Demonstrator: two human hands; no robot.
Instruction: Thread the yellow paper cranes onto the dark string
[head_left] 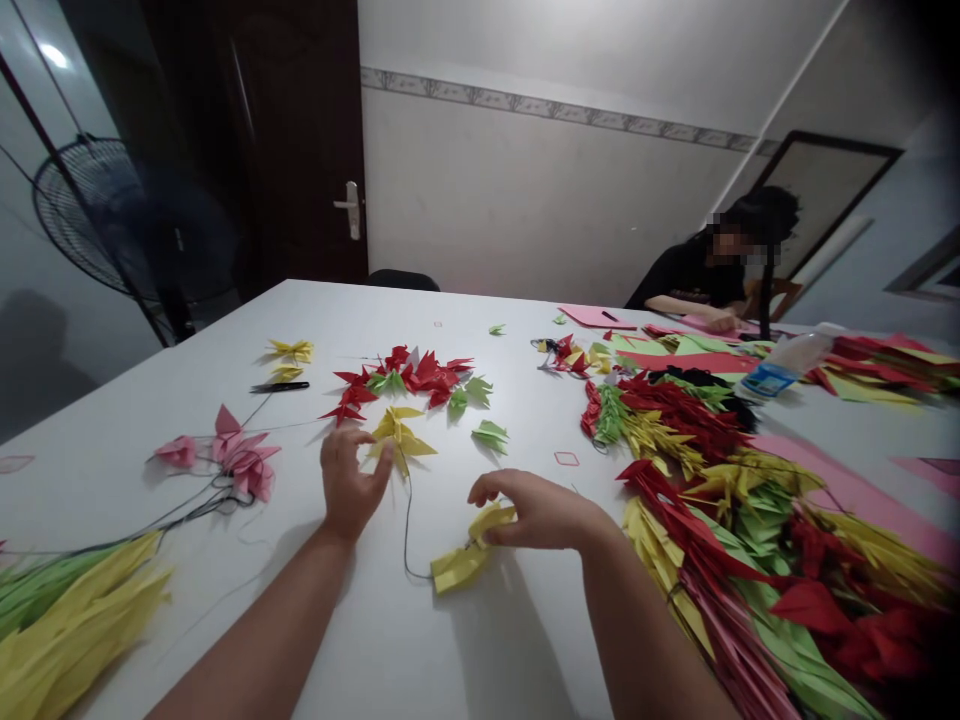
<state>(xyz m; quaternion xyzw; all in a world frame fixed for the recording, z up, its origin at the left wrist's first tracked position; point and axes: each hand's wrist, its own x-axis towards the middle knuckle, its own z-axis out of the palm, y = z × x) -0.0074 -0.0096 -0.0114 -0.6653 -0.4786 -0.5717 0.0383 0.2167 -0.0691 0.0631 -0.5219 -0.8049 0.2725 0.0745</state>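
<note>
My right hand (536,508) has its fingers pinching a folded yellow paper piece (459,568), lower center of frame; left hand's (354,475) curled at a pointy yellow paper crane (401,436), can't tell if it's gripping.

From where I stand, the white table (247,340) spreads wide and pale across the front of the room. Behind it runs a light, grayish wall (495,200), crossed by a patterned border strip (555,105) that slopes down toward the right. On the left there's a dark brown door (300,150) with a silvery handle (351,208), and beside it a big round fan (90,220). A black chair back (405,280) pokes up past the table's far edge. Over on the right, a dark-framed board (832,190) leans at a tilt. A small bright light (52,54) glows at upper left.
</note>
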